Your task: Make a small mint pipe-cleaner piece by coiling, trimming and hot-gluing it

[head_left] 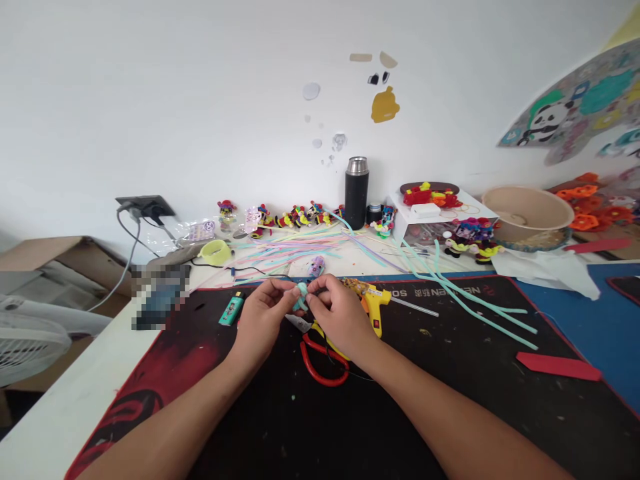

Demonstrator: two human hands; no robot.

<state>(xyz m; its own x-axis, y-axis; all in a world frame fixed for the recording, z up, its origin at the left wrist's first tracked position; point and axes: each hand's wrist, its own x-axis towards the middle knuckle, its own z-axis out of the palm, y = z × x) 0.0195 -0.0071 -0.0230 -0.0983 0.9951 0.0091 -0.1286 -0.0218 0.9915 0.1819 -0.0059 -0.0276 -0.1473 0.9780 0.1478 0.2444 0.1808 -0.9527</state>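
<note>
Above black red-edged mat (280,427), left hand (260,315), right hand (345,317) pinch small rounded mint-green fuzzy piece (302,289), seemingly for steadiness from both sides.

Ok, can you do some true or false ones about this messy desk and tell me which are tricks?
1. The left hand and right hand both hold the mint-green piece. True.
2. The glue gun is purple. False: the glue gun is yellow.
3. The black bottle stands upright. True.
4. The white fan is at the picture's right edge. False: the white fan is at the left edge.
5. The beige bowl is to the right of the black bottle. True.
</note>
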